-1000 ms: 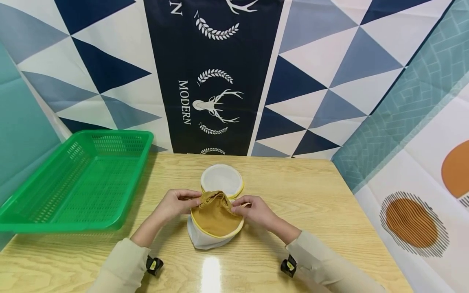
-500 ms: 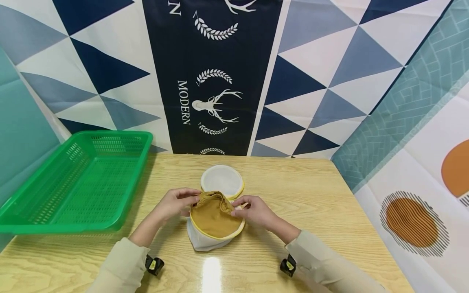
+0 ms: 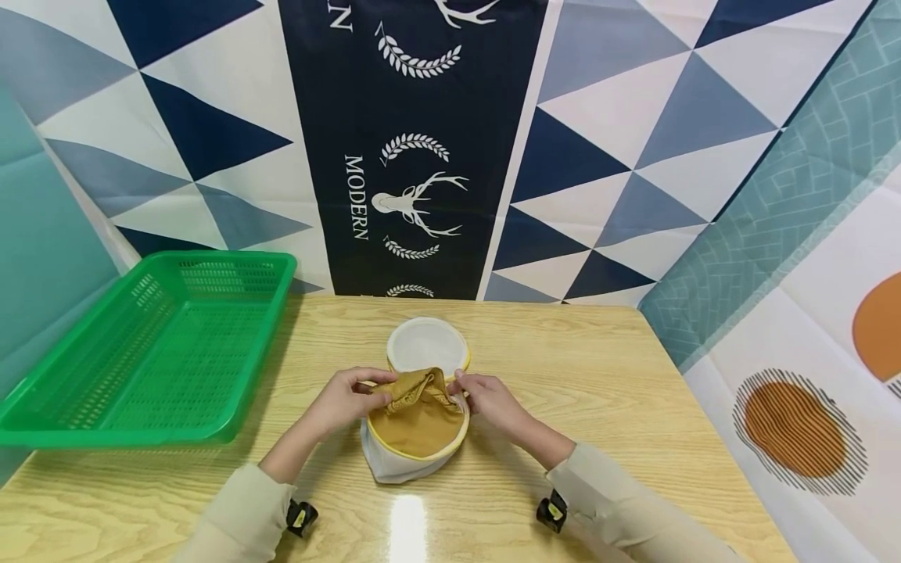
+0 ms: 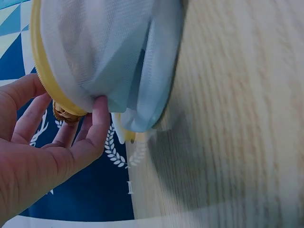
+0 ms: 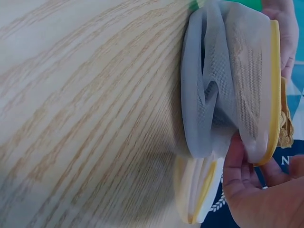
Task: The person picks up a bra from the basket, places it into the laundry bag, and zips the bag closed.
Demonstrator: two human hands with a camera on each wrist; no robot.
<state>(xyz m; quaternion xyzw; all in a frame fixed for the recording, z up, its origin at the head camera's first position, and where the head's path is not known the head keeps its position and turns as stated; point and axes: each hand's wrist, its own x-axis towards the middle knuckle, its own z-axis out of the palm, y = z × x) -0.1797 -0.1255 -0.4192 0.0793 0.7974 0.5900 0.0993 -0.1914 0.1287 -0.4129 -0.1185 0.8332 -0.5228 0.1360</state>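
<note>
A white mesh laundry bag (image 3: 408, 467) with a yellow zipper rim stands on the table, its round lid (image 3: 427, 345) folded back behind it. Inside its mouth lies a mustard garment (image 3: 422, 430) with lace edging, bunched up at the back. My left hand (image 3: 346, 403) pinches the garment's edge at the left rim; in the left wrist view, one of its fingers (image 4: 100, 114) touches the mesh outside. On the other side, my right hand (image 3: 493, 403) grips the bag's right rim, with fingers (image 5: 233, 156) on the outer mesh in the right wrist view.
A green plastic basket (image 3: 242, 391) stands on the left of the wooden table (image 3: 577, 375). Patterned cloth (image 3: 415, 102) hangs behind the table, and more printed cloth covers the right side. A black wrist camera (image 3: 301, 518) is strapped below the left sleeve; another (image 3: 552, 511) is on the right.
The garment's lace edge has folded forward and lower into the bag's mouth. My right hand has shifted from the garment to the rim; the left hand has moved slightly right.
</note>
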